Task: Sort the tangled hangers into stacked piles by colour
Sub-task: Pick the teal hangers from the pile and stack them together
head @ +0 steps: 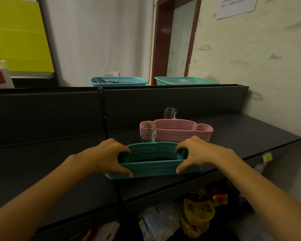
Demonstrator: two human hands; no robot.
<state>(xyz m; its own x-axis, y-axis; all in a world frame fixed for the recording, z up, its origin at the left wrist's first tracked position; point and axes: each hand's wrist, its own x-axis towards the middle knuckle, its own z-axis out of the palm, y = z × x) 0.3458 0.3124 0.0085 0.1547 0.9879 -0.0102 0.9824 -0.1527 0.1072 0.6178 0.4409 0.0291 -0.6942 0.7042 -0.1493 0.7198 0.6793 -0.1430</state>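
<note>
Gripping a stack of teal hangers [153,160] at both ends, a person is working at a dark shelf [241,133]. The left hand [109,156] is clamping the stack's left end between thumb and fingers; the right hand [196,152] is doing likewise at the right end. Just behind, a stack of pink hangers [177,130] is lying on the shelf, metal hooks [170,113] pointing toward the back panel.

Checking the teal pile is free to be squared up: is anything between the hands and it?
Nothing visible. The left hand and right hand already grip the teal hanger stack; the pink stack sits behind it.
</note>
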